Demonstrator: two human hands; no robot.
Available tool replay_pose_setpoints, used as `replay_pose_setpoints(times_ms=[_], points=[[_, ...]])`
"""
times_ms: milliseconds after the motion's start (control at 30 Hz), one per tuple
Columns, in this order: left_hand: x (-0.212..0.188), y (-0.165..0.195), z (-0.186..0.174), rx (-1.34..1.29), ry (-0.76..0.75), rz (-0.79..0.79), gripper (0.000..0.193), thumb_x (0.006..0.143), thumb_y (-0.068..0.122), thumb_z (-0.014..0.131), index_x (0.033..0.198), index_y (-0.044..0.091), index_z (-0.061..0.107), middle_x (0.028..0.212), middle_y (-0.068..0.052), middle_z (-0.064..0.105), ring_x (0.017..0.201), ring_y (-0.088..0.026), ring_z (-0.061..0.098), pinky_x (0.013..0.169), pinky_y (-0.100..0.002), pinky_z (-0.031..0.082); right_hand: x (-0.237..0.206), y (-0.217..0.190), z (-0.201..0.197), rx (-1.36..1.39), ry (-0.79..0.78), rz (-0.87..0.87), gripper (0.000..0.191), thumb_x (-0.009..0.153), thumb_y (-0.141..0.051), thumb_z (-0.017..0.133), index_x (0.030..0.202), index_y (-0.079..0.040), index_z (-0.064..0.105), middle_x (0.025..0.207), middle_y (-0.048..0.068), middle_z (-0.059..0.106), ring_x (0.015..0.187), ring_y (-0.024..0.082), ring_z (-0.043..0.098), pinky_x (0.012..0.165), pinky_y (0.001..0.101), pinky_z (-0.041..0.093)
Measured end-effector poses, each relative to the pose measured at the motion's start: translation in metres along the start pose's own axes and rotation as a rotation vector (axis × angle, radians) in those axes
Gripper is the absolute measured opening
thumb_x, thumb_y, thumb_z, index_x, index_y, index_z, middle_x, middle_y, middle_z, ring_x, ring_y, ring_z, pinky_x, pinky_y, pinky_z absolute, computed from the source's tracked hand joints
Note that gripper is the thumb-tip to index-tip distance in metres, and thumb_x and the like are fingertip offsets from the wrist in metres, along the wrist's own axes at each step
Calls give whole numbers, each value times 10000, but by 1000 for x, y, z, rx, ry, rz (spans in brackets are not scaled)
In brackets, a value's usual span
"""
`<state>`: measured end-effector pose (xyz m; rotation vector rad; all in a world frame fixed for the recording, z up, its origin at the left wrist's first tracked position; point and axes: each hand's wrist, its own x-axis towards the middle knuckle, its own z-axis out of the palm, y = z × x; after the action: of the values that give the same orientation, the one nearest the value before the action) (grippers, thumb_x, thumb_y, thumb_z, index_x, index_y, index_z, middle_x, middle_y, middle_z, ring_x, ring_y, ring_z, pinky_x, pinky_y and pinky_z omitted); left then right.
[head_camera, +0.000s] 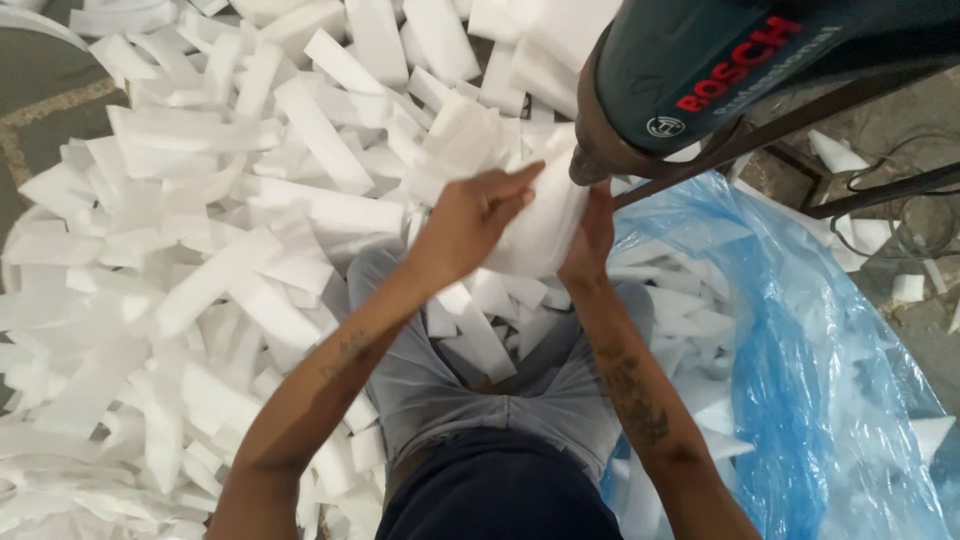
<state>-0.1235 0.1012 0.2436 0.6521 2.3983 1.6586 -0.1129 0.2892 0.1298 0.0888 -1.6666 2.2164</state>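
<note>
- The fingers of the left hand (470, 215) lie flat and close together over the top face of a white foam piece (540, 235), the thumb tucked beneath; the fingers of the right hand (592, 235) are mostly hidden behind the piece, so I cannot tell how they curl, though the hand clearly braces the far edge.
- The foam piece sits between both hands, just under the nose of a dark green power tool (700, 75) fixed on a metal frame (800, 120); its upper edge looks to be touching the tool's tip.
- To do this well, in my judgement, the piece needs to stay square to the tip, pressed evenly from both sides so it neither twists nor buckles.
- Fingertips are best kept well back from the tip; the left forefinger lies close to it.
- The foam looks soft and light, so gentle, steady pressure should serve better than force.
- A heap of white foam strips (200, 250) covers the floor to the left, and a blue plastic bag (810, 360) holding more pieces lies open on the right, beside the person's knees.
</note>
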Motion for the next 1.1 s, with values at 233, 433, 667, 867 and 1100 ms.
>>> replay_pose_setpoints(times_ms=[233, 433, 667, 867, 1100], points=[[-78, -1, 44, 134, 23, 292, 439, 967, 45, 661, 1400, 96, 615, 1045, -133, 688, 844, -293, 713, 723, -388, 573, -87, -8, -11, 15, 69, -26, 652, 1107, -486, 357, 1615, -81, 317, 1555, 71, 444, 1388, 201, 468, 1195, 357, 373], [-104, -31, 70, 91, 0, 140, 445, 945, 75, 663, 1389, 79, 637, 1030, -138, 702, 826, -305, 715, 724, -389, 567, -114, 9, -23, 158, 95, 121, 614, 1103, -444, 313, 1605, -91, 335, 1586, 28, 430, 1424, 164, 454, 1219, 320, 340], [-96, -75, 84, -89, 69, -356, 493, 946, 280, 674, 1384, 60, 621, 964, -124, 757, 827, -251, 737, 758, -347, 565, -150, 22, -50, -218, 62, 522, 537, 1022, -230, 445, 1537, -80, 437, 1383, 119, 542, 1239, 233, 526, 1080, 368, 405], [-97, -128, 78, 50, 324, -275, 414, 980, 293, 643, 1324, 62, 657, 1030, -128, 761, 978, -317, 733, 853, -406, 557, -189, 17, -122, 178, 179, 831, 429, 979, -234, 515, 1383, -90, 512, 1314, 107, 601, 1190, 252, 582, 1023, 411, 439], [-152, -264, -55, 898, 626, -712, 1157, 916, 535, 754, 1597, -162, 129, 1590, -502, 110, 1523, -608, 87, 1235, -644, 94, -211, -141, -370, 923, 628, -303, 263, 1010, -279, 551, 1187, -87, 587, 1152, 90, 652, 1084, 260, 618, 948, 442, 466]])
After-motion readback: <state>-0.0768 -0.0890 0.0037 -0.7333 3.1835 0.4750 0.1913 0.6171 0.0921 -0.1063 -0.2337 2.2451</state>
